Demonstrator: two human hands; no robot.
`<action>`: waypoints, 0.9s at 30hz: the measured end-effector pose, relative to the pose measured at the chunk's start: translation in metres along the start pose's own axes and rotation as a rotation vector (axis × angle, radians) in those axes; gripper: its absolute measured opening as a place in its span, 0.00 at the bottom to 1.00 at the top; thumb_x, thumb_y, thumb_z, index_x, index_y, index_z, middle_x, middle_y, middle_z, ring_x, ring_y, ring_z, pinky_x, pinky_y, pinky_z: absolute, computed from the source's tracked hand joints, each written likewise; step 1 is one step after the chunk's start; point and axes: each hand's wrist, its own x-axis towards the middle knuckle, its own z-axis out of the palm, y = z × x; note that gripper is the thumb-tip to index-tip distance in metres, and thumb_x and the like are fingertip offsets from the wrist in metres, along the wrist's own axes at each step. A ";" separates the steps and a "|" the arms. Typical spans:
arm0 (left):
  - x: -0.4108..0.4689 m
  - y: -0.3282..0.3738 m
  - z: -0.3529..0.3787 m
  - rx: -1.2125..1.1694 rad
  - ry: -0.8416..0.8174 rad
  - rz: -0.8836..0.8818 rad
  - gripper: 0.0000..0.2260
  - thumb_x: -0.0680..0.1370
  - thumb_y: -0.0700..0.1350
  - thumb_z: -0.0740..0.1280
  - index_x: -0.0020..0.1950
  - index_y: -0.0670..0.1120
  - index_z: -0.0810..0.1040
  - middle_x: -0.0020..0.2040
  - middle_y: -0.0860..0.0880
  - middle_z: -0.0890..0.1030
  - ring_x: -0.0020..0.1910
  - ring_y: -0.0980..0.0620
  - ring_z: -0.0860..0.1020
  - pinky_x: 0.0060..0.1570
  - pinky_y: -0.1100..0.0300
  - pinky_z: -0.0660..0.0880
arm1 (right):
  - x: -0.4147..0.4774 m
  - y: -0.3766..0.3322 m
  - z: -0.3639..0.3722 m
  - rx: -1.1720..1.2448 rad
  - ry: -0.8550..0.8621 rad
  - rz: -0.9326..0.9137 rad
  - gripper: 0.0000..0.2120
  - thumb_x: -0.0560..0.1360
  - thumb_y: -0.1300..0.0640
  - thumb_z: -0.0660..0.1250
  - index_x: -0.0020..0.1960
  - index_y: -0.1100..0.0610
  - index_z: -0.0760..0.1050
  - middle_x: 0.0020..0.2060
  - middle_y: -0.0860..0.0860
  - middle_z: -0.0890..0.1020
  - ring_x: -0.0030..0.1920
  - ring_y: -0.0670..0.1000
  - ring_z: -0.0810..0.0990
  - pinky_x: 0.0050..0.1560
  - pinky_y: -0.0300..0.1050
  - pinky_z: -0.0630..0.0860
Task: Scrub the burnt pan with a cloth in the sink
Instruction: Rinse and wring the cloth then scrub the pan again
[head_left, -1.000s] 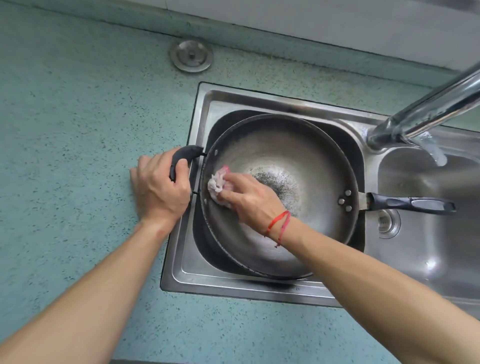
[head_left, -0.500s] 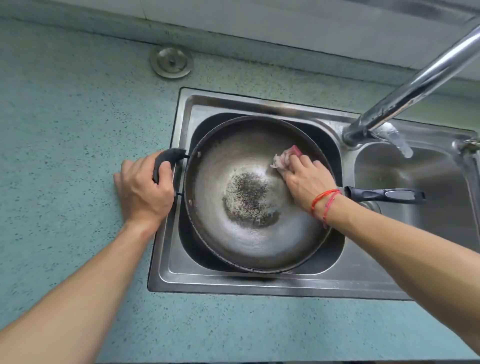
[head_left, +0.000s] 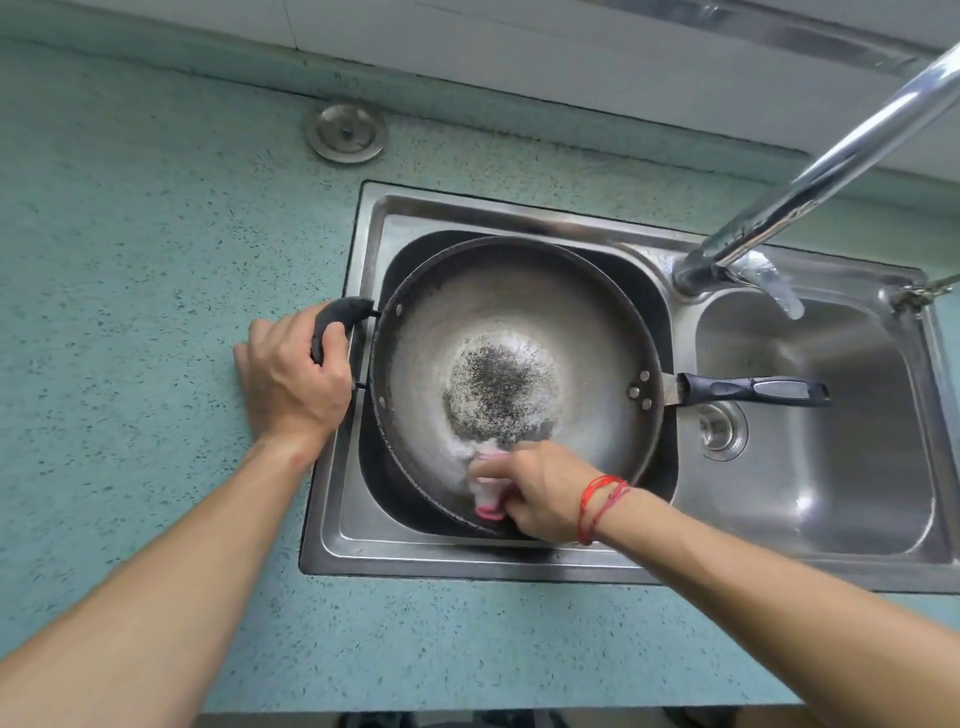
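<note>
A large dark pan (head_left: 587, 322) lies in the left basin of the steel sink (head_left: 363, 540), with a black burnt patch (head_left: 496, 392) in its middle. Its long black handle (head_left: 753, 391) reaches right over the other basin. My left hand (head_left: 291, 376) grips the short black helper handle (head_left: 340, 314) at the pan's left rim. My right hand (head_left: 540, 491) holds a crumpled pink and white cloth (head_left: 485, 491) and presses it on the near inner wall of the pan, just below the burnt patch.
A chrome tap (head_left: 810, 187) slants in from the upper right and ends over the basin divider. The right basin (head_left: 857, 467) has a drain (head_left: 719, 428). A round metal cap (head_left: 345, 132) sits in the speckled teal counter (head_left: 130, 291) behind the sink.
My right hand has swept the cloth round the pan: from the left wall, to the far right side, and now to the near side. My left hand has kept its grip.
</note>
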 end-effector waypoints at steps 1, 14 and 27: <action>0.000 0.000 0.000 0.002 0.002 0.001 0.14 0.80 0.48 0.58 0.54 0.46 0.82 0.43 0.44 0.83 0.45 0.42 0.72 0.46 0.50 0.65 | 0.007 -0.009 0.004 0.060 0.057 -0.008 0.18 0.70 0.54 0.59 0.58 0.50 0.79 0.46 0.57 0.82 0.50 0.59 0.79 0.49 0.46 0.72; 0.001 -0.004 0.004 0.005 -0.009 -0.001 0.14 0.80 0.50 0.58 0.54 0.47 0.82 0.44 0.46 0.83 0.46 0.42 0.72 0.46 0.49 0.65 | 0.116 -0.045 -0.005 0.454 0.755 0.030 0.13 0.72 0.60 0.69 0.56 0.53 0.76 0.52 0.53 0.79 0.47 0.54 0.78 0.48 0.47 0.76; 0.001 -0.003 0.004 -0.005 0.006 0.007 0.13 0.80 0.48 0.59 0.53 0.47 0.82 0.42 0.47 0.83 0.43 0.47 0.69 0.44 0.54 0.61 | 0.112 0.070 -0.075 -0.518 0.783 0.164 0.06 0.76 0.60 0.66 0.45 0.62 0.79 0.47 0.59 0.76 0.45 0.60 0.75 0.26 0.46 0.68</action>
